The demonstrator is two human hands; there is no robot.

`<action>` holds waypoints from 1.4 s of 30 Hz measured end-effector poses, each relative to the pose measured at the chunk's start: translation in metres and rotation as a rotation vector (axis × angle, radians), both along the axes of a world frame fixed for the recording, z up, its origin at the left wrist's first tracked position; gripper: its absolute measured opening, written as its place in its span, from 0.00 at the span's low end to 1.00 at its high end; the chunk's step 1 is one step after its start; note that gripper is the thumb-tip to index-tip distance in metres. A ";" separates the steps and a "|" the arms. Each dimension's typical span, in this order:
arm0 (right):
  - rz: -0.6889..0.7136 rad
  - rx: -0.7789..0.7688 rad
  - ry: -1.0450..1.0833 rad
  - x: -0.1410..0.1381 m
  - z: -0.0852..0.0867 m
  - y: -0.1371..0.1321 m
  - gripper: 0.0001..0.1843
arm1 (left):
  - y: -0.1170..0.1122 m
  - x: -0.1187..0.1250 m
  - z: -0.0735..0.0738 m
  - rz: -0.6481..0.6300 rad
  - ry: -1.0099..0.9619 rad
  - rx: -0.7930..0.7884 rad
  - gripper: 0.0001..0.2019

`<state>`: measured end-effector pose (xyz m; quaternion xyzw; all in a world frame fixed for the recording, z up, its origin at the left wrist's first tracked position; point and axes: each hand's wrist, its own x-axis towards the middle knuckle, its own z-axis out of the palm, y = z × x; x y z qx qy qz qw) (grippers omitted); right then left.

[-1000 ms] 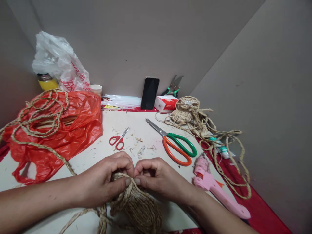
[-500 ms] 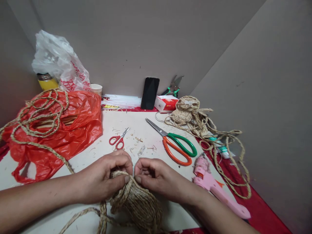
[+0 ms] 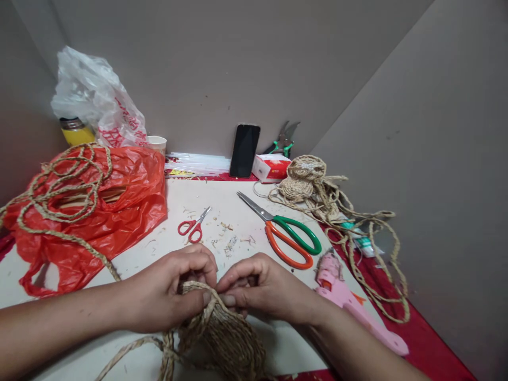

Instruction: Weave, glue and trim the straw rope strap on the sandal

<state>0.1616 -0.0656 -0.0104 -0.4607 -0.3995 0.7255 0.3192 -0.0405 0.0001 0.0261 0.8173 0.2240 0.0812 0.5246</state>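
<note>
Between my hands is a coiled piece of braided straw rope [image 3: 230, 338], its rows laid side by side into a rounded form. My left hand [image 3: 174, 288] is closed on its upper edge, with the thumb pressing the braid. My right hand [image 3: 260, 288] pinches the same edge just to the right, thumb against fingers. A loose length of braid [image 3: 137, 346] trails below my left hand toward the lower left. Small scissors with red handles [image 3: 194, 227] lie just beyond my fingers. Large scissors with green and orange handles [image 3: 283, 235] rest past my right hand.
A pink glue gun [image 3: 353, 304] lies by my right forearm. More braided rope [image 3: 313, 196] is heaped at the right. At left, a red plastic bag [image 3: 135, 211] carries looped braid. A phone [image 3: 245, 151] leans on the wall, near a red-and-white box [image 3: 273, 168] and pruning shears [image 3: 283, 140].
My right hand has shifted slightly, its fingers lifted and straightened a little at the edge. My left hand keeps its hold on the coil.
</note>
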 end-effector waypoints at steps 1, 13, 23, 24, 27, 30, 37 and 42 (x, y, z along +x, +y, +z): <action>0.010 0.005 0.000 0.000 0.000 0.000 0.17 | 0.000 0.000 0.001 -0.007 0.011 -0.023 0.05; 0.011 0.301 -0.405 -0.015 0.019 -0.013 0.03 | -0.002 0.000 -0.008 0.060 0.005 -0.113 0.05; -0.095 0.393 -0.616 -0.030 0.012 -0.023 0.05 | -0.003 0.000 -0.002 0.052 0.020 -0.085 0.03; -0.100 0.423 -0.650 -0.030 0.010 -0.023 0.04 | -0.003 0.000 -0.002 0.050 0.024 -0.080 0.04; -0.106 0.432 -0.686 -0.032 0.009 -0.024 0.03 | -0.003 0.001 -0.003 0.050 0.037 -0.057 0.06; -0.073 0.343 -0.549 -0.029 0.015 -0.022 0.03 | -0.005 0.002 -0.005 0.058 0.038 -0.056 0.07; -0.021 0.043 -0.116 -0.013 0.017 -0.010 0.11 | -0.005 0.001 -0.010 0.088 0.014 -0.010 0.09; -0.023 0.037 -0.083 -0.006 0.007 -0.005 0.16 | -0.005 0.000 -0.008 0.074 0.015 0.016 0.08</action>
